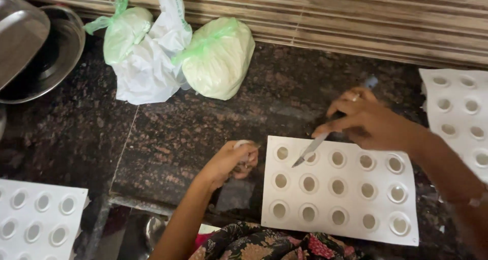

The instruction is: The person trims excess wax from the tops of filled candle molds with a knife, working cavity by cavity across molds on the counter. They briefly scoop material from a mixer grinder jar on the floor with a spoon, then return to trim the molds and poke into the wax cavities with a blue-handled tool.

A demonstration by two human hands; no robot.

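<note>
— What sits closest to us?

— A fold of dark floral cloth [274, 246] at the near edge, and just beyond it the white foam sheet [339, 189] lying flat on the dark stone counter [168, 138], right of centre. It has rows of round sockets, most cut through, those in its right column still filled.

— And the hands?

— The right hand [368, 120] is at the sheet's far edge, fingers pressed together around a slim blade tool [311, 149], whose metal tip rests at a socket in the far row. The left hand [235, 161] lies just left of the sheet, curled, pinching some small pale pieces [243, 144]; what exactly they are I cannot tell.

— Further out?

— Another white sheet [460, 112] at the right edge, a third [35, 219] at the near left. Far left of centre, two green bags [218, 59] and a white bag [150, 62] against the striped wall, and steel dishes [46, 56] in the far-left corner.
</note>
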